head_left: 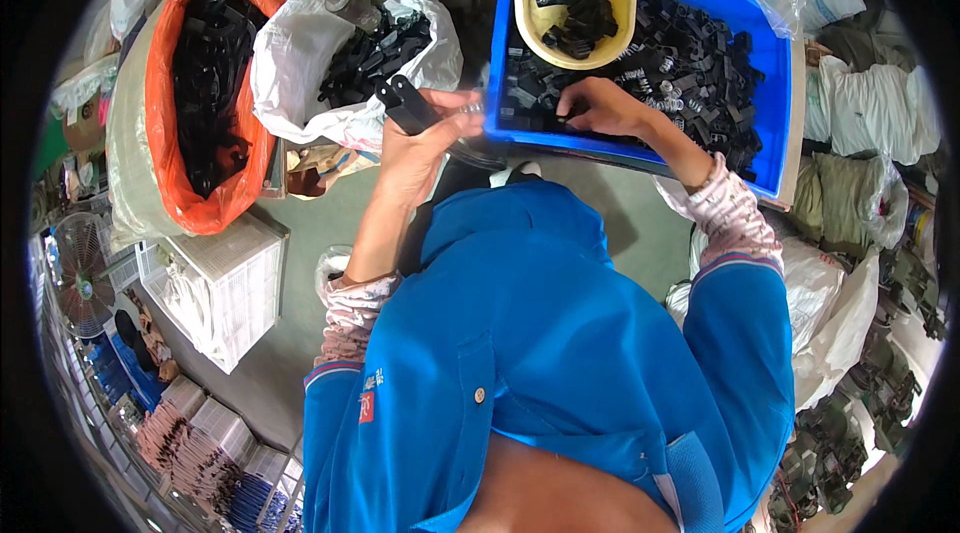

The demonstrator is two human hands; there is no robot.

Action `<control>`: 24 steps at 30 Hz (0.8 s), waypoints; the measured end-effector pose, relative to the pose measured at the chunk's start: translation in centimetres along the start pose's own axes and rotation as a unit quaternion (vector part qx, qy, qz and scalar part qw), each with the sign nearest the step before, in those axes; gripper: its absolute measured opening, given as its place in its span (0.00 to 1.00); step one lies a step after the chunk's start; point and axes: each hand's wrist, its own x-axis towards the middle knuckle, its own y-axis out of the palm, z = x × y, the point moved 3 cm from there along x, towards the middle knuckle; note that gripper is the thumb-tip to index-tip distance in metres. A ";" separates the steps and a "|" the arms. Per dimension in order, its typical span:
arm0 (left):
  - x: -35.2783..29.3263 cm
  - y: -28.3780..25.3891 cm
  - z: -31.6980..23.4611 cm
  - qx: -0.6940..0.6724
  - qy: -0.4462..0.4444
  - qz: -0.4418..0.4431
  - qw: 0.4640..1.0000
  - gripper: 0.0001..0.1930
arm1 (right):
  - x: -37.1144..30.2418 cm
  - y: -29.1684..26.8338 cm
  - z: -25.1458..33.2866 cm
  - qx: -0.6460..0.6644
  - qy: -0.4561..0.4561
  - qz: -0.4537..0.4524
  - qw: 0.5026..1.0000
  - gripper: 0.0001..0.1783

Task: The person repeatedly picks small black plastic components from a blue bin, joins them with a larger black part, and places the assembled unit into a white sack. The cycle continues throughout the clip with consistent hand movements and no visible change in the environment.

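Note:
My left hand (412,161) is closed around a pair of long black plastic pieces (407,105) with round holes near their ends, held upright just left of the blue bin. Blurred by motion, a metal coil spring (472,109) shows at its fingertips. Over the bin's near left part, my right hand (610,109) has thumb and fingers pinched together; a small dark thing shows at the tips, too hidden to name. Many small black plastic parts (720,63) and loose springs (675,93) fill the blue bin (784,123).
A yellow tub (521,3) holding black parts (585,8) sits over the bin's far left. Left of my hands stand a white sack (285,58) and an orange-lined sack (165,133), both with black parts. A white crate (235,288) is on the floor; a fan (84,273) stands farther left.

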 end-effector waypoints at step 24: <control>2.0 4.3 1.3 0.055 -0.009 0.005 0.998 0.06 | -5.0 1.3 8.8 0.315 -0.054 -0.316 0.894 0.20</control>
